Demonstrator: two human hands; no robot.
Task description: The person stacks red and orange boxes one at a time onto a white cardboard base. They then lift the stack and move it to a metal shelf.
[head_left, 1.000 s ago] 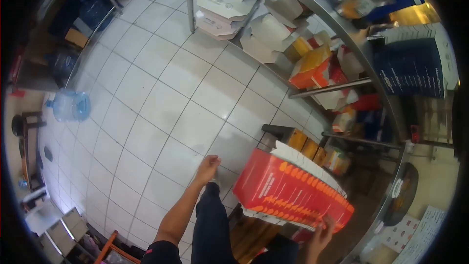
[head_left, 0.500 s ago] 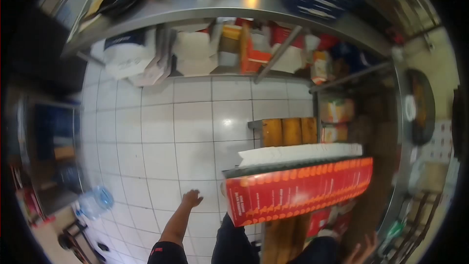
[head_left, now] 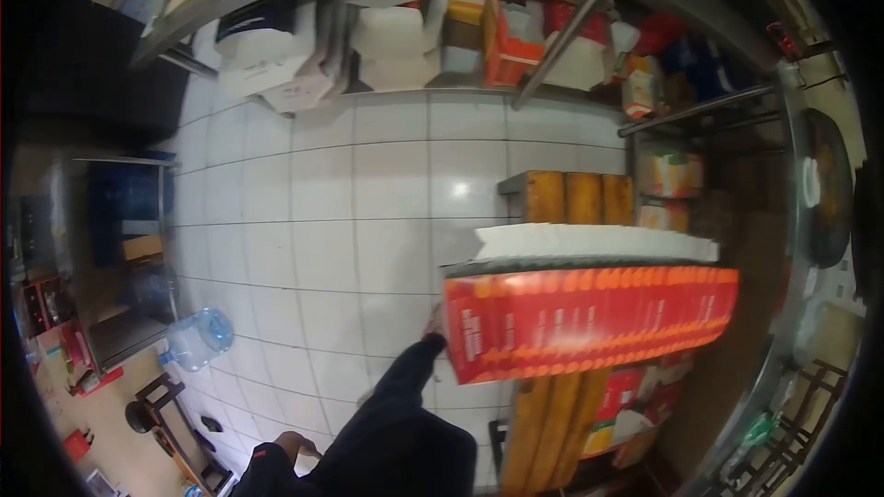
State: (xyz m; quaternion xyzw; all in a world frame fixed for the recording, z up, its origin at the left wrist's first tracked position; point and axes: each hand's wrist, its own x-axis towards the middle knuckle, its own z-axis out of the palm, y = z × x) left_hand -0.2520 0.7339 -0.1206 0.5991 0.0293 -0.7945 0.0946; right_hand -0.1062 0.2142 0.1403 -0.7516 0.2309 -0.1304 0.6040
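Note:
My left hand (head_left: 296, 445) is low in the view, just beyond its dark sleeve and beside my dark-clad leg (head_left: 401, 428). Its fingers cannot be made out, and nothing is seen in it. No part of my right hand shows. A long stack of flat red and orange printed cartons (head_left: 594, 322), with white pieces (head_left: 594, 244) along its far side, rests on a slatted wooden bench (head_left: 582, 198) at right of centre. My left hand is apart from this stack.
Metal shelving (head_left: 566, 46) with open white boxes (head_left: 396, 46) spans the far side. White floor tiles (head_left: 313, 179) lie before it. A blue water bottle (head_left: 201, 340) lies at left, near a metal rack (head_left: 170, 239). Packaged goods (head_left: 612, 400) sit beside the bench.
The view has shifted, so the stack appears higher and further right. My left hand has dropped back from over the floor, my leg reaches further forward, and my right hand has left the view.

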